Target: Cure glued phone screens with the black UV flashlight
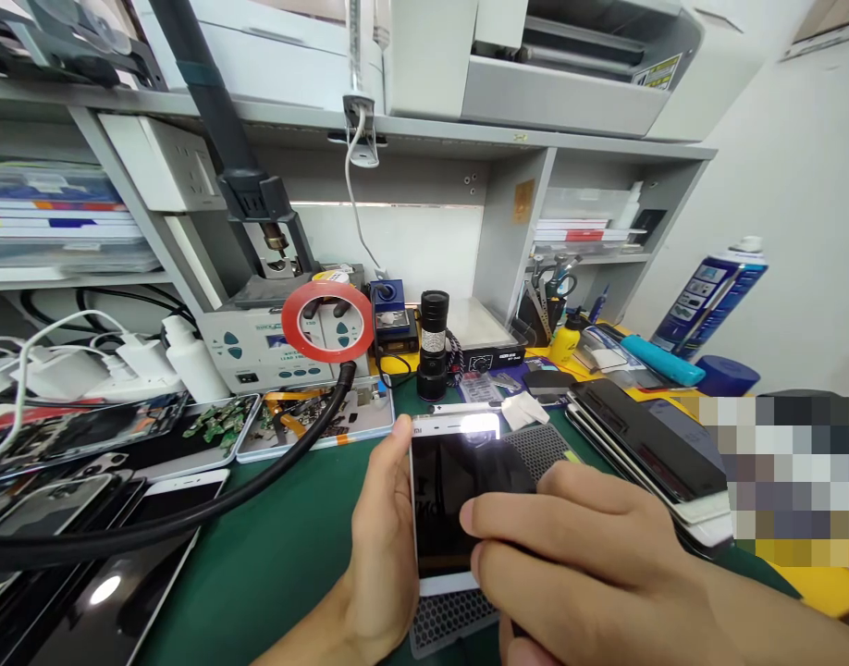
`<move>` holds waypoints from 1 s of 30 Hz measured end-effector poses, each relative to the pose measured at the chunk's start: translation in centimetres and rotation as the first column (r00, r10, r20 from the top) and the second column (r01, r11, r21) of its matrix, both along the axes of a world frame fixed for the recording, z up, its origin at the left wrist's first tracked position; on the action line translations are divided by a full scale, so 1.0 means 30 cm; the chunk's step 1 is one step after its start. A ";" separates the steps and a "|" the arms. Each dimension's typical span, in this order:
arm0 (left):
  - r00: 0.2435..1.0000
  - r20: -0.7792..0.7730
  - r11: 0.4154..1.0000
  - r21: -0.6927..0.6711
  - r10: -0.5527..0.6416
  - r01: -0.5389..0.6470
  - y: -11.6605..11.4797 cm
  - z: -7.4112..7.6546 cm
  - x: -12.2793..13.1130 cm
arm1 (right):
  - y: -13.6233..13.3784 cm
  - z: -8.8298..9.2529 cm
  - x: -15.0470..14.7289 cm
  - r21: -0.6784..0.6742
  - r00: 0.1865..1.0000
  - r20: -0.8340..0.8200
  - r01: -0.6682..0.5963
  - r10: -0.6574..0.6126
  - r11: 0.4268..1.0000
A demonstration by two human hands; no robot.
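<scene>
A white smartphone (pixel 447 481) with a dark screen is held low in the middle, above a perforated grey pad (pixel 459 618) on the green mat. My left hand (pixel 383 546) grips the phone's left edge, thumb up along its side. My right hand (pixel 577 564) lies over the phone's lower right part, fingers curled together with the fingertips pressing on the glass. Whether a small tool sits under those fingers is hidden.
A thick black hose (pixel 189 518) crosses the mat at left, over stacked phones and screens (pixel 70 462). Behind are a red tape ring (pixel 327 322), a soldering station (pixel 264 342), a black lens (pixel 434 347), trays of parts (pixel 313 421), more phones (pixel 646 453) and a blue spray can (pixel 716 296) at right.
</scene>
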State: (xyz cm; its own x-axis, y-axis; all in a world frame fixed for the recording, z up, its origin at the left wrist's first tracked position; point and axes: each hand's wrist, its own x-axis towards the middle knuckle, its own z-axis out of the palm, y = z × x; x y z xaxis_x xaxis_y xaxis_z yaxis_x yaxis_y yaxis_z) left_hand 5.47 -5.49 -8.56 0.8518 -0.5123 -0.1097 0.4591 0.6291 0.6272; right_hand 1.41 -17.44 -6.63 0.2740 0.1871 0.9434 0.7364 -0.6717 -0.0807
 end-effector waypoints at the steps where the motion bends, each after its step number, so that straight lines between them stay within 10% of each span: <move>1: 0.999 0.017 0.999 0.008 0.038 -0.038 -0.003 -0.002 0.000 | 0.002 0.005 0.002 0.048 1.000 -0.019 -0.023 0.023 0.999; 7: 0.998 -0.020 0.993 0.099 -0.065 0.066 -0.004 -0.016 0.009 | -0.008 0.083 0.068 0.480 0.972 -0.045 -0.182 0.232 0.858; 12: 0.990 -0.073 0.972 0.194 -0.118 0.130 -0.002 0.006 0.019 | -0.047 0.109 0.166 0.784 0.937 -0.094 -0.138 0.336 0.605; 21: 0.985 -0.095 0.959 0.230 -0.145 0.164 -0.003 0.012 0.025 | -0.075 0.117 0.224 0.872 0.880 -0.157 -0.089 0.449 0.480; 30: 0.986 -0.093 0.964 0.213 -0.141 0.158 -0.004 0.003 0.027 | -0.094 0.107 0.242 0.873 0.854 -0.257 0.005 0.453 0.487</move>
State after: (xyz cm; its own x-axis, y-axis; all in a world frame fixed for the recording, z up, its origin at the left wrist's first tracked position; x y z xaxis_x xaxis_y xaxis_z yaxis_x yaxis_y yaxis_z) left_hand 6.28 -5.60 -8.48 0.7518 -0.5895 -0.2955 0.5898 0.4006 0.7012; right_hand 8.67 -20.27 -3.42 0.7259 -0.4892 0.4835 0.5836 0.0661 -0.8093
